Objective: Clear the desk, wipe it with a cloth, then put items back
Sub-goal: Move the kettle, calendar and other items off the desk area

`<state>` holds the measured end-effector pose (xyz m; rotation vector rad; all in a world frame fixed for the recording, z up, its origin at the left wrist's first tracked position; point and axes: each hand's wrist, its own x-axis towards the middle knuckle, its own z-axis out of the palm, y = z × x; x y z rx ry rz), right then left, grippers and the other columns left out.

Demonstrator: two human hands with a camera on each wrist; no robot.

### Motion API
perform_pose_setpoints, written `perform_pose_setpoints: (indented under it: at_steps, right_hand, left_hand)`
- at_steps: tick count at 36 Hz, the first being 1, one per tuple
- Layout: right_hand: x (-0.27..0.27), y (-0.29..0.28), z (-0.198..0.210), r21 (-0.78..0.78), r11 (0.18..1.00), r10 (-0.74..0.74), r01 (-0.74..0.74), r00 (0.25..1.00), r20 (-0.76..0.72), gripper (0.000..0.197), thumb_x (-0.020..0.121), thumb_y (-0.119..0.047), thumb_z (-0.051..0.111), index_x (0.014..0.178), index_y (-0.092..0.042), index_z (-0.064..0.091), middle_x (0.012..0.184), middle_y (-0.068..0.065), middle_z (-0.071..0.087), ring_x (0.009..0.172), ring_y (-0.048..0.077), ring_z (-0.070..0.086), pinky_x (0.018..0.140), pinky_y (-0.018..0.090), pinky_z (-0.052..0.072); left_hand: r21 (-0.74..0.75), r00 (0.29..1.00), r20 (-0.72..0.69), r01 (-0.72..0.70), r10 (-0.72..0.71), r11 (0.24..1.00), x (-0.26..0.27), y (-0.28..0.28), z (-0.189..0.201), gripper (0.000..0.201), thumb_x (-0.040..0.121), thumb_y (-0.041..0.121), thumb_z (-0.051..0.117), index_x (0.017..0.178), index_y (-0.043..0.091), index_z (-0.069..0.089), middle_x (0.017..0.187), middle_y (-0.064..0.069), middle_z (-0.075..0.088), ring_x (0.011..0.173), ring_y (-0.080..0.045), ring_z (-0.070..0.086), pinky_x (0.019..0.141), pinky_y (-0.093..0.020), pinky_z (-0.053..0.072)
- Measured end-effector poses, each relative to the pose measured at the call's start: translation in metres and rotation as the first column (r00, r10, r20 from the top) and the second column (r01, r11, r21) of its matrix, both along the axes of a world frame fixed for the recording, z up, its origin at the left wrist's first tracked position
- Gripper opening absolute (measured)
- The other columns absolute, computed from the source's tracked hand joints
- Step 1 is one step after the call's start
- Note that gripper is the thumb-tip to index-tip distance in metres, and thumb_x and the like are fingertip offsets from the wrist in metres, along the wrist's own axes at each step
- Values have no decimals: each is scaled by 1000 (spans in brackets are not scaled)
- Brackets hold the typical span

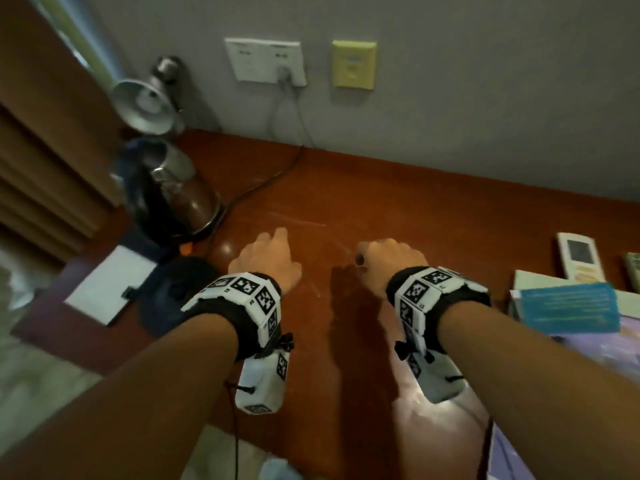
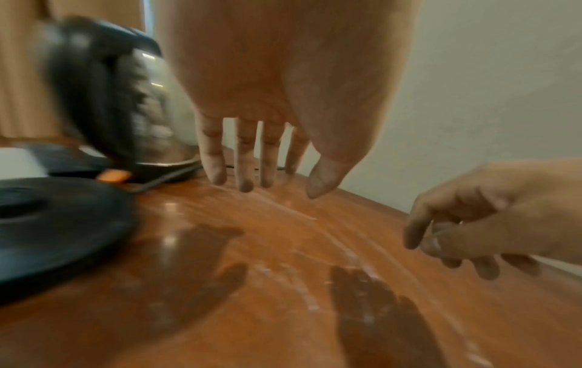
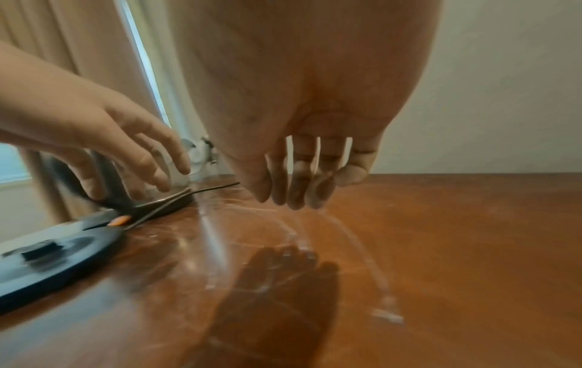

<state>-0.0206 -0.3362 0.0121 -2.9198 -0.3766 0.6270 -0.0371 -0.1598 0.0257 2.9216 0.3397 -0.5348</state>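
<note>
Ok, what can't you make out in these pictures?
Kettle: motion-blurred in head and left wrist views; lid state unclear.
Books: cut by the head view's right edge; print unreadable.
Remote: buttons too small, head view.
Lamp: foot hidden behind the kettle, head view.

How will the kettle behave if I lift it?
The kettle likely lifts rigid; its glossy steel wall looks slippery, so grip the black handle. Contents are hidden, so weight is uncertain. The cord beside it may snag.
</note>
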Motion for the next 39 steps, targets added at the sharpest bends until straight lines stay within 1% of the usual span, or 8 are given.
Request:
perform_pose_setpoints:
  at_steps: [9, 12, 16, 22, 27, 31, 37, 39]
  right_hand:
    - [-11, 141, -13, 63, 963, 266, -263, 963, -41, 22, 96, -28, 50, 116, -19, 53, 116, 6, 53, 104, 31, 55, 71, 37, 42]
    - [-15, 178, -19, 97, 963, 257, -253, 966, -36, 29, 94, -29, 53, 121, -19, 51, 116, 5, 50, 107, 29, 53, 72, 37, 40]
    - [-22, 221, -30, 160, 967, 207, -197, 977, -52, 49, 90, -37, 59, 133, -23, 42, 124, 4, 46, 114, 29, 50, 83, 41, 46]
    - [-23, 277, -41, 218, 947, 260, -236, 961, -90, 61, 92, -39, 57, 145, -33, 25, 141, 4, 30, 124, 32, 41, 89, 44, 46]
    - [-19, 299, -45, 197, 940, 320, -279, 922, -218, 56, 99, -20, 48, 150, -24, 24, 154, 2, 18, 139, 33, 19, 106, 47, 36]
    - [-12, 300, -51, 196, 945, 298, -263, 938, -179, 42, 99, -14, 47, 140, -15, 40, 149, 6, 27, 134, 33, 24, 101, 49, 41]
    - [-5, 283, -47, 139, 933, 344, -332, 936, -73, 36, 91, -3, 55, 126, -8, 48, 128, 11, 40, 118, 35, 41, 85, 42, 47]
    - [-2, 268, -43, 128, 944, 312, -303, 949, -48, 38, 91, -2, 55, 127, -9, 47, 128, 12, 40, 117, 35, 41, 82, 41, 45]
  left_hand:
    - [23, 977, 24, -211, 210, 977, -41, 139, -12, 50, 89, 34, 58, 133, 18, 40, 129, -12, 50, 117, -35, 50, 92, -46, 46]
    - [15, 957, 74, -283, 281, 959, -55, 173, -17, 49, 88, 38, 59, 128, 16, 43, 127, -11, 50, 116, -34, 50, 91, -47, 46]
    - [-86, 901, 215, -367, 377, 926, -54, 207, -14, 65, 89, 47, 60, 138, 12, 35, 135, -12, 46, 123, -33, 45, 95, -45, 42]
    - [-237, 878, 363, -237, 312, 942, -22, 211, 3, 86, 88, 52, 58, 152, 24, 7, 141, -9, 46, 123, -32, 51, 91, -44, 44]
    - [-238, 914, 353, -118, 199, 964, 3, 203, 6, 92, 91, 47, 57, 149, 42, -14, 128, -12, 58, 108, -36, 60, 89, -49, 45]
    - [-255, 919, 341, -111, 196, 961, 19, 202, 6, 92, 92, 42, 59, 146, 48, -15, 126, -17, 58, 108, -41, 59, 90, -53, 45]
    - [-227, 905, 364, -143, 220, 964, 36, 201, 1, 92, 90, 34, 63, 147, 51, -9, 112, -17, 61, 98, -37, 60, 75, -44, 43]
    - [-308, 879, 382, -170, 286, 936, 40, 198, 2, 90, 89, 29, 63, 147, 53, -1, 117, -15, 60, 103, -36, 59, 78, -43, 45]
